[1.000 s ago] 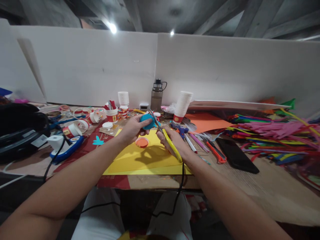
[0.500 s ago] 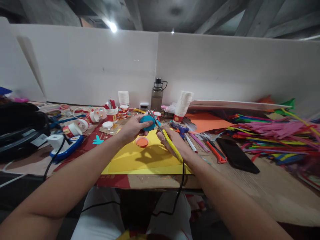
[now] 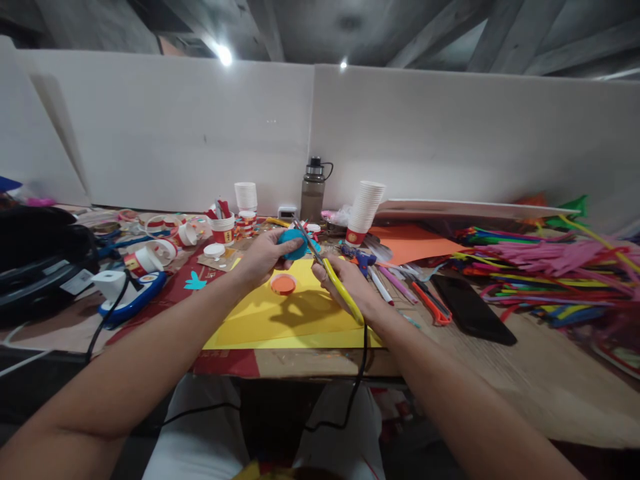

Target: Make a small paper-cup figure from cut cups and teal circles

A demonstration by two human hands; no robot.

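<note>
My left hand (image 3: 263,255) pinches a round piece of blue paper (image 3: 293,245) above the yellow sheet (image 3: 250,323). Scissors (image 3: 342,289) with yellow handles are in my right hand (image 3: 345,277), fingers wrapped round the grips. Their blades point away from me and lie at the right edge of the blue piece. Below my hands, an orange disc (image 3: 283,285) with a pale rim rests on the yellow sheet. A cut blue paper shape (image 3: 195,281) like a splayed leaf lies to the left.
Farther back stand a water bottle (image 3: 313,190) and a tall stack of paper cups (image 3: 367,210). On the right lie a glue gun (image 3: 359,257), an orange box cutter (image 3: 434,304), a black phone (image 3: 473,310) and many pipe cleaners (image 3: 560,267). A blue and white power strip (image 3: 133,297) sits left.
The blue piece has turned or tilted slightly between my left fingers, beside the scissor blades. Both hands otherwise stay in nearly the same place.
</note>
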